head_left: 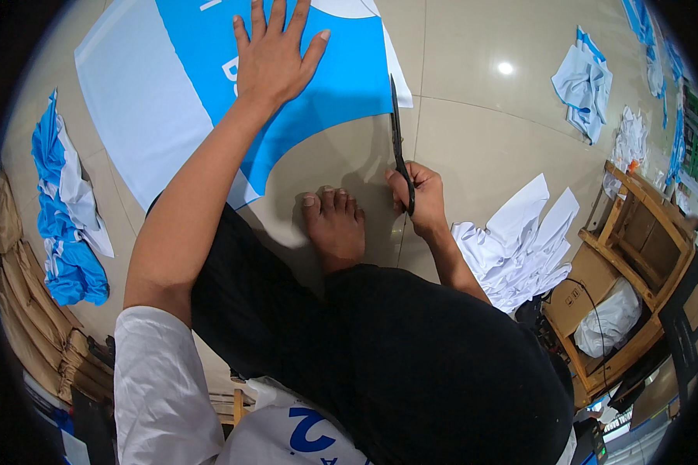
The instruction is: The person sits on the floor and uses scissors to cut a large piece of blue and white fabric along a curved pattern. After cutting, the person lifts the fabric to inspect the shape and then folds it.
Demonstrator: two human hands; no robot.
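My left hand (277,63) lies flat with spread fingers on a blue and white fabric piece (329,85), which rests on the tiled floor. White lettering shows partly under the hand. My right hand (419,194) grips black scissors (398,143) by the handles. Their blades point away from me along the right edge of the blue fabric, where a strip of white (396,66) sticks out. Whether the blades are cutting into the cloth I cannot tell. The fabric's near edge curves inward, and my bare foot (336,225) stands just below that curve.
White cloth pieces (520,240) lie heaped right of my right forearm. A blue and white cloth pile (66,209) is at far left, near brown wrapped bundles (31,310). Light cloth (584,85) lies at upper right. A wooden frame (644,240) with a cardboard box (582,298) stands at right.
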